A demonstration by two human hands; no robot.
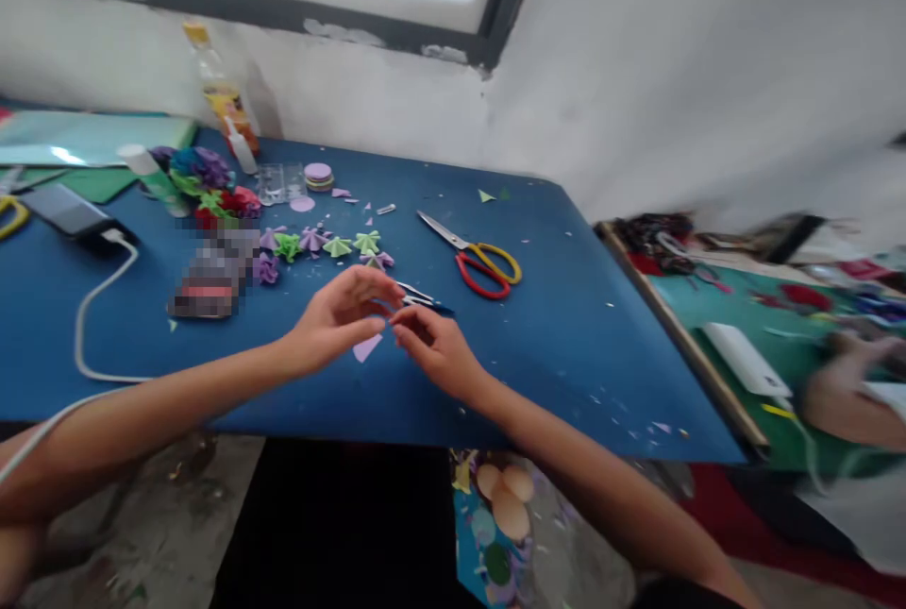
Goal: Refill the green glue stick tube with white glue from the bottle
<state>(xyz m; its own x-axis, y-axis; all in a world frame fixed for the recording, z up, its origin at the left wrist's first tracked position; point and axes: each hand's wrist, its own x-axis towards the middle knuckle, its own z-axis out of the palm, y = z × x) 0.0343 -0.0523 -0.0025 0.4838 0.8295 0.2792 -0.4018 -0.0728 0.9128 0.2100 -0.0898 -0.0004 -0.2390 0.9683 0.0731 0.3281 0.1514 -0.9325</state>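
My left hand (345, 314) hovers over the front middle of the table, fingers curved and thumb apart from them, and I see nothing held in it. Close beside its fingertips, my right hand (443, 352) is closed in a pinch; whatever the fingertips hold is too small to make out. Just behind the hands lies a slim pointed metal tool (425, 299), partly covered. A lilac scrap (366, 347) is below the left hand. Beyond it are several folded star-like pieces in light green (338, 247) and purple (266, 268). Scissors (471, 255) with red and yellow handles lie open to the right.
On the blue table (566, 345) are a blurred-out phone (212, 279), a cabled black device (75, 212), a glue tube (154, 179), a bottle (223, 90) and stacked lilac discs (318, 176). At right, another person's hand (853, 392) rests by a white power bank (743, 359) on a green table.
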